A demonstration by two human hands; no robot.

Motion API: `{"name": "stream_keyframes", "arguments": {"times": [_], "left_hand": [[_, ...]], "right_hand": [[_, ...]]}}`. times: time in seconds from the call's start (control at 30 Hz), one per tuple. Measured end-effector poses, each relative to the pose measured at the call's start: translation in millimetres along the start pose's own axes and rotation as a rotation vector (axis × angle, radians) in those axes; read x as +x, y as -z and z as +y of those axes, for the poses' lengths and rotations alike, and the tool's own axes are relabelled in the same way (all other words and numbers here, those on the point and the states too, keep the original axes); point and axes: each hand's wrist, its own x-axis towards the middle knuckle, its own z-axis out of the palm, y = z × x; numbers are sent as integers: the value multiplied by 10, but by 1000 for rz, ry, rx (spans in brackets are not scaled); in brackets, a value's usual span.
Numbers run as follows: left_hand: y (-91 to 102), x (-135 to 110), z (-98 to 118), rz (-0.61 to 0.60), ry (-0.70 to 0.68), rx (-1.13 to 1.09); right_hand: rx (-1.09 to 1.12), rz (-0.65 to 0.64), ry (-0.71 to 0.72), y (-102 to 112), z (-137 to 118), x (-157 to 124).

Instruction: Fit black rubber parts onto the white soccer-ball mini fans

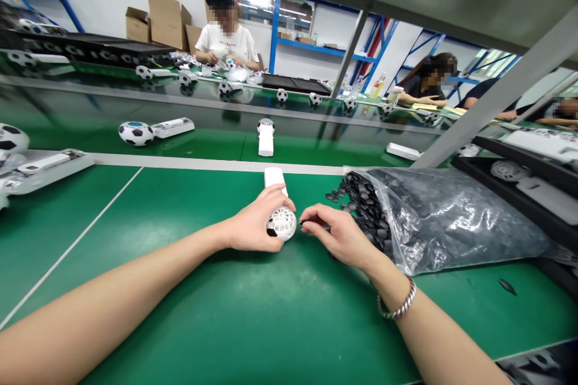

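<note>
1. Flat green worktop [217, 319], one, with a white strip along its far edge.
2. Seated person in a white T-shirt [228, 45], well beyond that far edge; the dark lettering across the chest is too small to read for certain.
3. Large clear plastic bag [460, 222], one, lying toward the worktop's far right corner, its mouth facing left.
4. Left hand [250, 228], near the middle of the worktop: its grip is part-open, curved around a ball, fingers on the far side and thumb on the near side.
5. Right hand [341, 234], between ball and bag: its grip is nearly closed, thumb and fingertips pinching one small thin black piece [302, 222] just beside the ball, apart from it.
6. Round white openwork ball [284, 224], one in the left grip, short of the far edge; black shows on its left side.
7. Flat white plastic handle [274, 177], one, reaching from behind the ball toward the far edge.
8. Twisted silver-coloured bracelet [397, 302], one, on the right wrist.
9. Small curved black pieces [368, 207], too many to count, heaped at the bag's mouth; one more [508, 287] lies alone nearer the worktop's right edge.
</note>
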Motion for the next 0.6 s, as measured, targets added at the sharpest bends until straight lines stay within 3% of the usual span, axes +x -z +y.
{"name": "stream_keyframes", "arguments": {"times": [0.2, 0.37, 0.6], "left_hand": [[-109, -48, 70, 65, 94, 24], [-101, -35, 56, 86, 78, 1], [-114, -19, 75, 113, 72, -8]], "right_hand": [[-27, 0, 3, 5, -38, -28], [181, -46, -103, -87, -31, -21], [336, 17, -173, -200, 41, 40]]}}
